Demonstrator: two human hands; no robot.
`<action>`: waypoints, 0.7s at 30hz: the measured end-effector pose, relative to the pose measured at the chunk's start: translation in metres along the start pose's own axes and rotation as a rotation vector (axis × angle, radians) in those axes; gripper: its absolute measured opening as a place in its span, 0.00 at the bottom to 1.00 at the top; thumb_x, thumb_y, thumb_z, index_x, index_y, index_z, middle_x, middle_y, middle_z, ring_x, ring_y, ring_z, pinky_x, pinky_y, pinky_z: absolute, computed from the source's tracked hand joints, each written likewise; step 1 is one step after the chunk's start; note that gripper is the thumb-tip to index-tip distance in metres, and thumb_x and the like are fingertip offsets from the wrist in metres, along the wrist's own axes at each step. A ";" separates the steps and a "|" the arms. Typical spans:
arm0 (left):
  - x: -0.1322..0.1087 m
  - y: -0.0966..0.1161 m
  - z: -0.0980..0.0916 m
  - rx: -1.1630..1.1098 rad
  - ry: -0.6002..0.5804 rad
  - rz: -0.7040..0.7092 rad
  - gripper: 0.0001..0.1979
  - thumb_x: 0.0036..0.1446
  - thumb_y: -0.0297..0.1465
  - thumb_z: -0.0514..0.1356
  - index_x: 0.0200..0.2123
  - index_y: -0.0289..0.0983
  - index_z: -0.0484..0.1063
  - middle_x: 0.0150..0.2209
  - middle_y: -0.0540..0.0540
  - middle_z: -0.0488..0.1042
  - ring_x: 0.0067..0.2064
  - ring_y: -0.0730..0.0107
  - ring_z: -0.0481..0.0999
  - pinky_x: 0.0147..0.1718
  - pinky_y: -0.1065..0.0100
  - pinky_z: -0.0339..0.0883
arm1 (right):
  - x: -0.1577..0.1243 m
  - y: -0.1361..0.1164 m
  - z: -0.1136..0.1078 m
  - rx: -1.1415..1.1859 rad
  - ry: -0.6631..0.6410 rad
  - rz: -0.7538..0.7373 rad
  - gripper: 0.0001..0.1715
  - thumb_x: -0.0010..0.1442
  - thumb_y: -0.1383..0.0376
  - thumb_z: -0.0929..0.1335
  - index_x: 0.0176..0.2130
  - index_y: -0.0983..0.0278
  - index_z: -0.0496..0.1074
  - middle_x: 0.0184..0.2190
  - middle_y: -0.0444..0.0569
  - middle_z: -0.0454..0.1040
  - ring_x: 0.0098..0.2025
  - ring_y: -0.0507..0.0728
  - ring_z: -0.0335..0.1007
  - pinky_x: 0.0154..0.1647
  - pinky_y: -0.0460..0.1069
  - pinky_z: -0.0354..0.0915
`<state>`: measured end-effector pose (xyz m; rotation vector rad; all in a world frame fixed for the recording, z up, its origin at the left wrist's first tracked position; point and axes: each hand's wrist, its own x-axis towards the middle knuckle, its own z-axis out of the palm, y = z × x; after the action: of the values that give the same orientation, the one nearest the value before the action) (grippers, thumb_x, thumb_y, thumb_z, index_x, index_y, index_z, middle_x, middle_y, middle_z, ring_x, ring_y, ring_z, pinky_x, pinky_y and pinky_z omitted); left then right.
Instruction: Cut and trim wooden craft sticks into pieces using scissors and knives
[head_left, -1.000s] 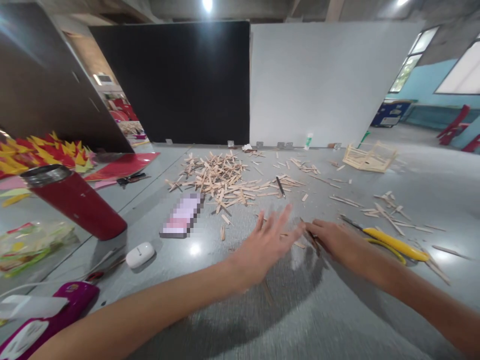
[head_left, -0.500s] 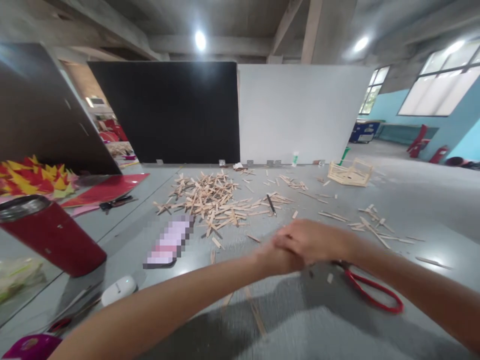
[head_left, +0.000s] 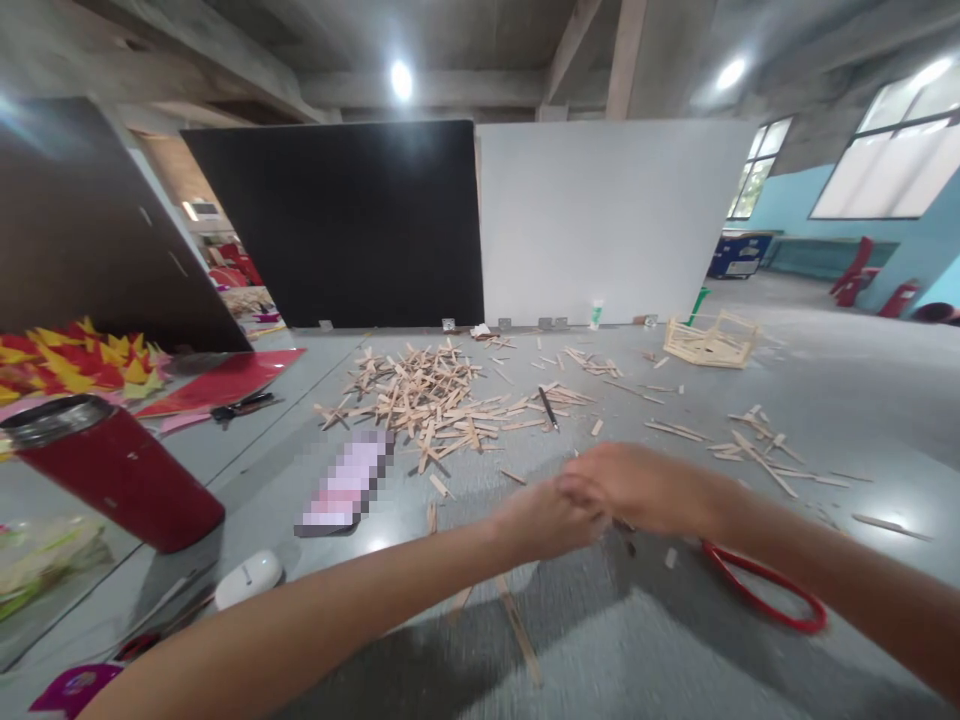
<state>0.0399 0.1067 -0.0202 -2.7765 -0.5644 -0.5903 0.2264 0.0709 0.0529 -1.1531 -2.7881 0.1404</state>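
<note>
My left hand (head_left: pixel 544 515) and my right hand (head_left: pixel 626 485) meet over the grey table, their fingers closed and pressed together. Whatever lies between them is hidden, and motion blurs the fingertips. Under my right wrist, a red looped handle (head_left: pixel 772 595) shows; the rest of that tool is covered by my hand. Below my left forearm lies a thin wooden stick (head_left: pixel 519 630). A small wood scrap (head_left: pixel 670 558) sits on the table near my right hand. Beyond my hands spreads a loose pile of wooden sticks (head_left: pixel 420 395), with a black pen (head_left: pixel 549 408) at its right side.
To the left stand a red tumbler (head_left: pixel 124 480), a white mouse (head_left: pixel 249 580) and a blurred-out phone (head_left: pixel 346 485). A hexagonal stick frame (head_left: pixel 711 345) rests at the far right, with more loose sticks (head_left: pixel 761 450) nearer. Black (head_left: pixel 352 220) and white panels (head_left: pixel 600 220) rise at the back.
Both hands stay pressed together in nearly the same place, with a slight shift of the fingers. The whole view has moved a little, so the table things appear slightly further right.
</note>
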 end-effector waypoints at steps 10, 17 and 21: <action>-0.005 0.032 0.002 0.089 -0.282 0.038 0.19 0.78 0.40 0.62 0.62 0.35 0.78 0.60 0.39 0.80 0.55 0.57 0.84 0.58 0.51 0.81 | 0.011 -0.035 0.027 -0.042 0.022 -0.166 0.27 0.75 0.52 0.71 0.68 0.56 0.77 0.67 0.51 0.81 0.67 0.62 0.77 0.68 0.54 0.71; -0.017 -0.001 -0.025 0.195 -0.098 0.370 0.13 0.78 0.28 0.62 0.60 0.39 0.82 0.71 0.40 0.76 0.74 0.58 0.71 0.75 0.53 0.62 | -0.040 0.046 0.001 -0.240 0.123 0.220 0.38 0.80 0.53 0.58 0.25 0.60 0.80 0.15 0.56 0.76 0.18 0.65 0.75 0.25 0.55 0.64; -0.009 0.009 -0.026 0.306 -0.010 0.467 0.17 0.78 0.26 0.58 0.62 0.40 0.82 0.67 0.44 0.80 0.72 0.58 0.75 0.77 0.48 0.60 | -0.048 0.032 -0.003 -0.271 0.346 0.256 0.37 0.83 0.55 0.52 0.56 0.66 0.84 0.44 0.67 0.89 0.39 0.71 0.87 0.40 0.61 0.76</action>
<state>0.0270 0.0872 -0.0028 -2.4908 0.0061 -0.3501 0.2830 0.0596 0.0477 -1.4335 -2.3991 -0.3887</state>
